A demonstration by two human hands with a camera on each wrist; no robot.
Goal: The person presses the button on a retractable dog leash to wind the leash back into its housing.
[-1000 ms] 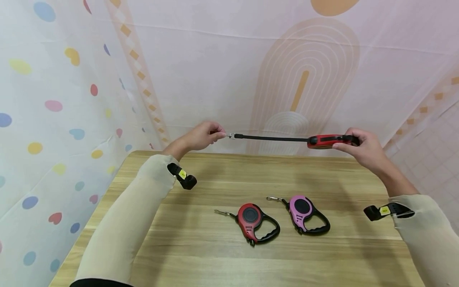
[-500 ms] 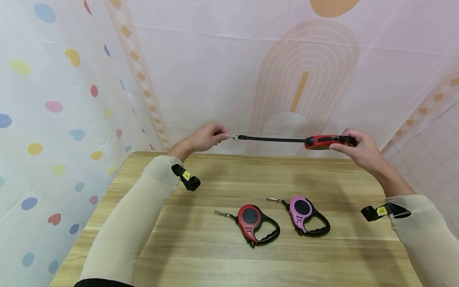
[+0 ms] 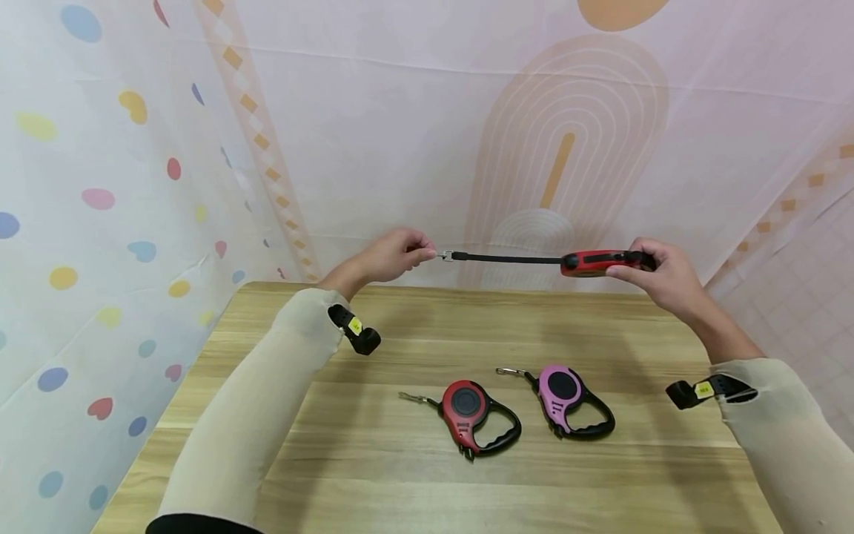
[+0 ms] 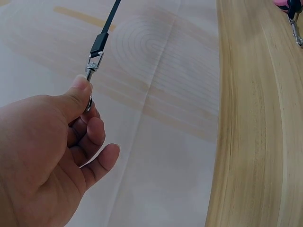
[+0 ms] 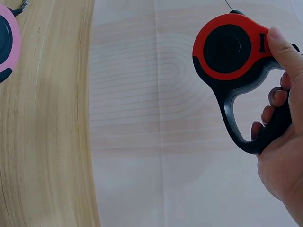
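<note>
Right hand (image 3: 667,278): fingers curled round the handle of the red leash housing (image 3: 594,262), thumb on top.
Left hand (image 3: 390,256): pinches the metal clip (image 3: 445,256).
Strap (image 3: 507,259): taut, long axis 9-to-3 o'clock, above the table's (image 3: 400,489) 12 o'clock edge.
Clip bearing: 9 o'clock of the housing.

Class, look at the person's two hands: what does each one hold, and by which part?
The right hand grips the red leash reel by its black handle. The left hand pinches the metal clip at the end of its black strap.
</note>
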